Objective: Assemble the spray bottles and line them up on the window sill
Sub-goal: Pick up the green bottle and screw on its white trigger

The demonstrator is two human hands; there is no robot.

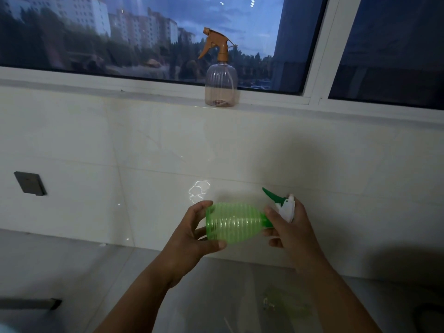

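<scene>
Bottles number two: a ribbed green spray bottle [234,223], seemingly empty, lies on its side in mid-air before the white tiled wall [156,145], its long axis level, base pointing left and neck right. The left hand [192,234] curls its fingers and thumb round the base, while the right hand [287,227] wraps its fingers round the white-and-green trigger head [284,205] at the neck. One clear bottle with orange trigger sprayer [221,75] stands upright and apparently empty on the window sill [276,105], nozzle pointing left.
</scene>
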